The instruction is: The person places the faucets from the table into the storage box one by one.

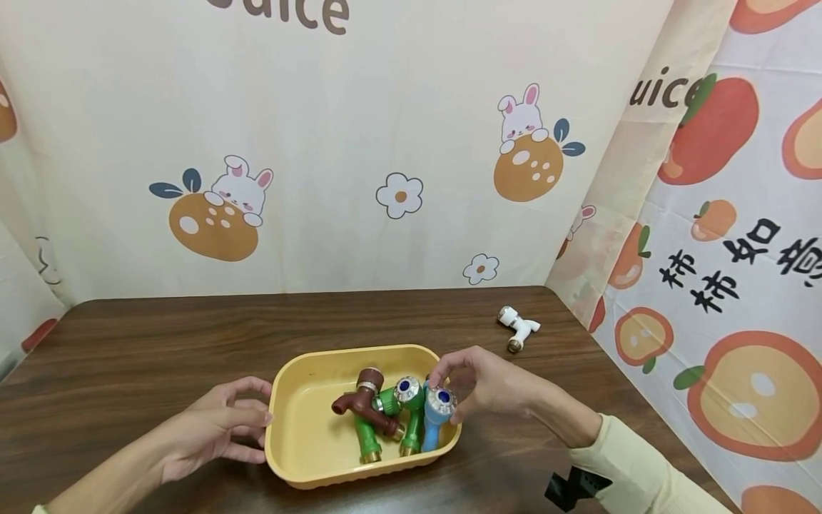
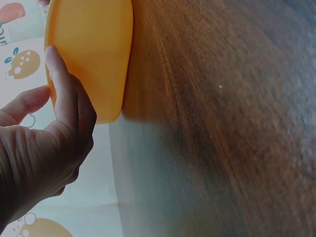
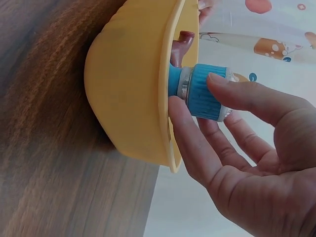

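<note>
Working from the worktop (image 1: 128,357) downward in size, we are taking the yellow tray (image 1: 308,371) as our landmark: it is sitting near the front edge, with a white tap (image 1: 519,330) lying well apart beyond its far right corner. Inside the tray, toward its right end, a brown tap (image 1: 362,400), two green taps (image 1: 385,421) and a blue tap (image 1: 437,421) are lying in a heap. Our right hand (image 1: 488,385) is coming in over the tray's right rim and pinching the blue tap's ribbed knob between thumb and fingers; its body is running away from that hand toward the near wall. Our left hand (image 1: 212,428) is resting loosely curled against the tray's left wall, holding nothing.
</note>
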Demonstrator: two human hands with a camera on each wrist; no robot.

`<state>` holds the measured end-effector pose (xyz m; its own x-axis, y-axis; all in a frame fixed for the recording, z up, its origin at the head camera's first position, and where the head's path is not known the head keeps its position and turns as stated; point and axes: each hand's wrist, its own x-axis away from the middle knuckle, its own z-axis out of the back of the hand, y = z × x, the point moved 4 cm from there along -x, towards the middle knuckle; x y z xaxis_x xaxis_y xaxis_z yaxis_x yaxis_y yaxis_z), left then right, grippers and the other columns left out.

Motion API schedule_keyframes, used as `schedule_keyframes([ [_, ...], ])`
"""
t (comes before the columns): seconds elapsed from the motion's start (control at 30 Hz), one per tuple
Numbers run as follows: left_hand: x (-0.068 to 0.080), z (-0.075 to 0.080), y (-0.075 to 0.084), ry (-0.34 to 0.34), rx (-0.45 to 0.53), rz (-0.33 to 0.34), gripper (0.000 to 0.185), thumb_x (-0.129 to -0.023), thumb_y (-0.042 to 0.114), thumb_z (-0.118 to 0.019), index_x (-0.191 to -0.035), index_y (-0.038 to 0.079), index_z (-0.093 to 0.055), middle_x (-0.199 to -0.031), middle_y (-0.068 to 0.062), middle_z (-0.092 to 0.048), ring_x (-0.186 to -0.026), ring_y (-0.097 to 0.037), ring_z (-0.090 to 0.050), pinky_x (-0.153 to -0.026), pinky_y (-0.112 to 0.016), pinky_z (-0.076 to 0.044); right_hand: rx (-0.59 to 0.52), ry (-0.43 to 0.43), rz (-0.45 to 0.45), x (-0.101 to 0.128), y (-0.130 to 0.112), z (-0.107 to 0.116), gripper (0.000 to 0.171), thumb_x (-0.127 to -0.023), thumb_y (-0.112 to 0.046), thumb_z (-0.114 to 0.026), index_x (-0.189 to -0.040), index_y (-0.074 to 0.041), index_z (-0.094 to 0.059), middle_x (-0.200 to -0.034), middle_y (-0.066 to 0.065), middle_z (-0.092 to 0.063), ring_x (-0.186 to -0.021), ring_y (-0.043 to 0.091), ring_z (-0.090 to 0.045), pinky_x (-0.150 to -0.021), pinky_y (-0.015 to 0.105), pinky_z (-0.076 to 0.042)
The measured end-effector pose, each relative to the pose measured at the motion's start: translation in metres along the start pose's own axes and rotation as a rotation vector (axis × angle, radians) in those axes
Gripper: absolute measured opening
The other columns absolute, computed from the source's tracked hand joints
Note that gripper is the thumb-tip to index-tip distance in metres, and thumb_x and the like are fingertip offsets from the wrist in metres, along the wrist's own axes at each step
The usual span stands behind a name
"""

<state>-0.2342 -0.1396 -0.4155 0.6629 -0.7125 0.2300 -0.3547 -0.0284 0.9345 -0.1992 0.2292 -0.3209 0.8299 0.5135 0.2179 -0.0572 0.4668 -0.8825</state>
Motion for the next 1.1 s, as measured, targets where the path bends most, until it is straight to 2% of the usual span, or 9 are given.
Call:
schedule_keyframes([
  [0.23,0.0,0.0,0.0,0.008,-0.003,0.006,0.033,-0.102,0.004,-0.057,-0.132,0.003,-0.041,-0.102,-0.007,-0.065,-0.091,-0.021,-0.067,-0.081,-0.041,-0.065,-0.024,-0.052,0.005,0.001,0.004,-0.003,0.041,-0.072,0.017,-0.079,-0.109,0.001,-0.07,-0.112,0.007,-0.071,-0.105,0.025,-0.066,-0.081,0.028,-0.06],
  [0.37,0.0,-0.001,0.0,0.007,-0.006,0.003,0.034,-0.102,0.004,-0.057,-0.132,0.003,-0.041,-0.1,-0.006,-0.066,-0.091,-0.021,-0.067,-0.081,-0.04,-0.065,-0.083,-0.071,-0.012,0.001,0.005,-0.002,0.038,-0.076,0.014,-0.079,-0.112,0.006,-0.069,-0.111,0.008,-0.071,-0.1,0.022,-0.067,-0.077,0.028,-0.061],
  [0.5,0.0,-0.001,0.0,0.009,-0.011,0.001,0.033,-0.102,0.004,-0.057,-0.131,0.003,-0.042,-0.101,-0.007,-0.066,-0.091,-0.021,-0.067,-0.081,-0.04,-0.065,-0.185,-0.093,-0.052,0.003,0.007,-0.001,0.035,-0.088,0.003,-0.077,-0.121,0.011,-0.065,-0.114,0.012,-0.071,-0.099,0.021,-0.07,-0.082,0.034,-0.064],
  [0.63,0.001,-0.001,0.001,0.012,-0.015,0.002,0.032,-0.102,0.004,-0.056,-0.131,0.003,-0.043,-0.103,-0.007,-0.065,-0.09,-0.021,-0.067,-0.081,-0.04,-0.065,-0.273,-0.098,-0.073,0.003,0.009,-0.001,0.041,-0.098,-0.01,-0.07,-0.129,0.014,-0.059,-0.12,0.017,-0.07,-0.106,0.023,-0.07,-0.089,0.044,-0.063],
  [0.73,0.0,-0.001,0.001,0.009,-0.015,0.002,0.031,-0.103,0.004,-0.056,-0.131,0.004,-0.043,-0.103,-0.007,-0.066,-0.09,-0.021,-0.068,-0.081,-0.04,-0.065,-0.292,-0.1,-0.075,0.003,0.01,-0.001,0.044,-0.1,-0.014,-0.069,-0.131,0.015,-0.056,-0.121,0.016,-0.069,-0.109,0.024,-0.069,-0.09,0.048,-0.062],
  [0.9,0.0,-0.001,0.0,0.005,-0.018,-0.002,0.03,-0.103,0.005,-0.055,-0.131,0.004,-0.043,-0.103,-0.007,-0.067,-0.09,-0.021,-0.068,-0.081,-0.04,-0.065,-0.299,-0.103,-0.077,0.004,0.01,-0.001,0.047,-0.1,-0.015,-0.069,-0.133,0.015,-0.054,-0.121,0.015,-0.068,-0.109,0.024,-0.068,-0.09,0.047,-0.062],
  [1.1,0.001,-0.001,0.0,0.006,-0.018,-0.001,0.031,-0.103,0.005,-0.055,-0.131,0.003,-0.043,-0.103,-0.007,-0.067,-0.091,-0.021,-0.068,-0.081,-0.04,-0.065,-0.294,-0.085,-0.051,0.007,0.011,0.003,0.048,-0.1,-0.013,-0.069,-0.135,0.015,-0.053,-0.125,0.024,-0.066,-0.11,0.025,-0.069,-0.091,0.047,-0.062],
])
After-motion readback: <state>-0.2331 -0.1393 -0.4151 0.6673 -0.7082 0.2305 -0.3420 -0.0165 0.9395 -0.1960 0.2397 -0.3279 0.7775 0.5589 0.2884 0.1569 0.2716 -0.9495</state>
